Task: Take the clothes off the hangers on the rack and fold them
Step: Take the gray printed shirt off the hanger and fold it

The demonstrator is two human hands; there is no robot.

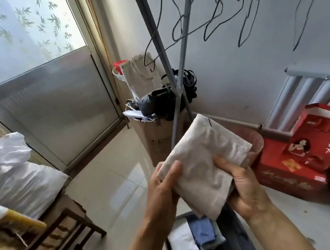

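Observation:
A folded white garment (pixel 202 165) is held up in front of me as a compact rectangle. My left hand (pixel 164 187) grips its lower left edge, thumb on top. My right hand (pixel 240 186) holds its right side from below, fingers curled round the fabric. Above, several bare black wire hangers (pixel 218 13) hang on the grey metal rack (pixel 157 35). Below my hands lies a dark case (pixel 243 238) with folded white and blue clothes (pixel 193 239) inside.
A cardboard box (pixel 157 137) stuffed with bags stands at the rack's foot. Red gift boxes (pixel 296 162) sit at the right under a radiator (pixel 310 94). A wooden stool (pixel 54 222) with white plastic bags (pixel 13 175) is at the left, by a door (pixel 57 107).

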